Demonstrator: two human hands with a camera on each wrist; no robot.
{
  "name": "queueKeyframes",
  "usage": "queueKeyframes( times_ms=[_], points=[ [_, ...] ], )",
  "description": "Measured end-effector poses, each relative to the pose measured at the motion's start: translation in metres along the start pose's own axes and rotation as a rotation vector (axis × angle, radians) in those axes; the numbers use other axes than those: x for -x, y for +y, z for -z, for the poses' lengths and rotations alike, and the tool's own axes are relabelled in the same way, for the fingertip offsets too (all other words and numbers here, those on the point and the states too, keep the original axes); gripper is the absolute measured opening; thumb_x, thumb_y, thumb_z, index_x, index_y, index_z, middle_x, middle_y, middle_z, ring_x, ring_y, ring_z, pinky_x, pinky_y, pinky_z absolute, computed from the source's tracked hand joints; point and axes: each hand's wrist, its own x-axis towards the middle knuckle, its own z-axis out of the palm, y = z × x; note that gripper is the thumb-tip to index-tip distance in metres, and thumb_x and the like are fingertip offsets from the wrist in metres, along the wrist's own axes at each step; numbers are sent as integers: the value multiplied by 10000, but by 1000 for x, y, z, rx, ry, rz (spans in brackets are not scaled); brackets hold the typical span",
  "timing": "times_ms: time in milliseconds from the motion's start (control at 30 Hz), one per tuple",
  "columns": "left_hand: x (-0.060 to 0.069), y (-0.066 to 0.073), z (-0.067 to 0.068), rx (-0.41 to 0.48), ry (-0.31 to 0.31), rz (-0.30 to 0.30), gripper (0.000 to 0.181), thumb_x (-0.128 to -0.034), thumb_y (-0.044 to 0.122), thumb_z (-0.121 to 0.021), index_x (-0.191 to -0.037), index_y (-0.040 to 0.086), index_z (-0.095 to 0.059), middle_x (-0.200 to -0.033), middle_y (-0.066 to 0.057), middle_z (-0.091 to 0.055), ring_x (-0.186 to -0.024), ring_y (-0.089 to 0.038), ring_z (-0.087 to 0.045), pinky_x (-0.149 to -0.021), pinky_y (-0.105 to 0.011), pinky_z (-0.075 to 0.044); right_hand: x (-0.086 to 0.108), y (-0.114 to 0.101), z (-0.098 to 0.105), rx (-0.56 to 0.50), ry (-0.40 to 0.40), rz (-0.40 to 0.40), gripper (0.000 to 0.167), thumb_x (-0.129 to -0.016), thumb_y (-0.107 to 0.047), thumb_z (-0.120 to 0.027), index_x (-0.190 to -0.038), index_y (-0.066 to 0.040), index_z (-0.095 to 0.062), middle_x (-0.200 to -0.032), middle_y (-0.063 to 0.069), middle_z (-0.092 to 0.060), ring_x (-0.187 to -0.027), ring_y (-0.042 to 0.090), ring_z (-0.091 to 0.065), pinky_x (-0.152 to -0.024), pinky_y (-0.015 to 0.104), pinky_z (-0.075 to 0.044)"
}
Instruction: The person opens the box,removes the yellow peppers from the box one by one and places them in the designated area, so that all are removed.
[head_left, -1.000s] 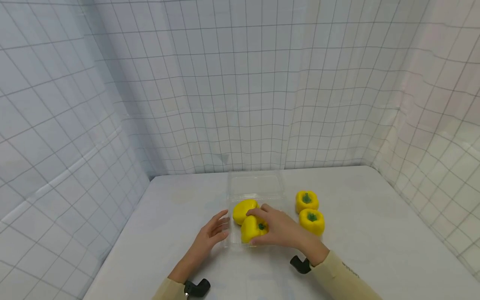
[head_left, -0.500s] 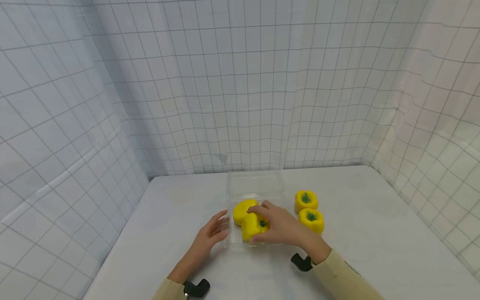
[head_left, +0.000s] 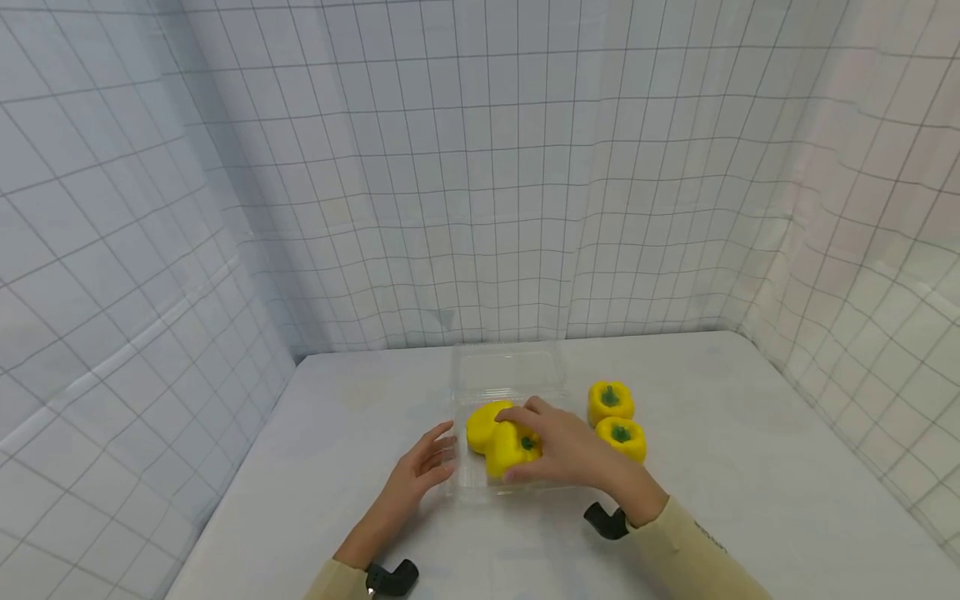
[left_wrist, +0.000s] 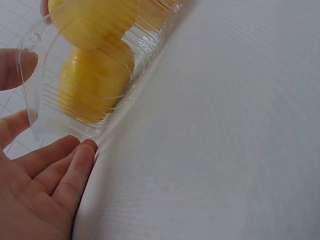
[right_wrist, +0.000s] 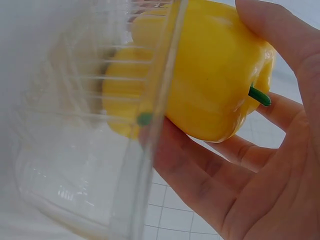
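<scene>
A clear plastic clamshell box (head_left: 480, 489) stands on the table with its lid (head_left: 510, 367) folded back. My right hand (head_left: 566, 450) grips a yellow bell pepper (head_left: 504, 452) with a green stem, low over the box's front part. In the right wrist view this held pepper (right_wrist: 215, 70) is partly above the rim, between thumb and fingers. A second yellow pepper (head_left: 483, 423) lies inside the box at the left; the left wrist view shows it (left_wrist: 95, 82) through the wall. My left hand (head_left: 411, 473) has loosely extended fingers against the box's left side.
Two more yellow peppers stand on the table right of the box, a far one (head_left: 611, 403) and a nearer one (head_left: 624, 438), partly behind my right wrist. White grid-patterned curtains (head_left: 465, 208) surround the white table (head_left: 360, 392) at the back and sides.
My right hand and its pepper have shifted slightly right and away from me over the box. The left hand has stayed nearly still at the box's side.
</scene>
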Motion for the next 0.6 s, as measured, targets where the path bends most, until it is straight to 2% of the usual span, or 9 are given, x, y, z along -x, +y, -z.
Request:
queueKeyframes(
  times_ms=[300, 600],
  points=[
    [0, -1, 0, -15, -4, -13, 630, -1009, 191, -621, -1576, 201, -346, -1518, -145, -457, -1359, -304, -480, -1149, -516, -314, 3, 1, 10, 12, 68, 46, 739, -790, -643, -760, -1419, -338, -521, -1127, -132, -497, -833, 89, -540, -731, 252, -497],
    [0, 0, 0, -13, 0, -4, 628, -1010, 181, -618, -1576, 205, -346, -1525, -145, -449, -1364, -304, -476, -1153, -516, -306, 7, 1, 21, -6, 115, 35, 725, -802, -615, -767, -1430, -359, -511, -1147, -158, -490, -852, 70, -540, -744, 243, -504]
  ],
)
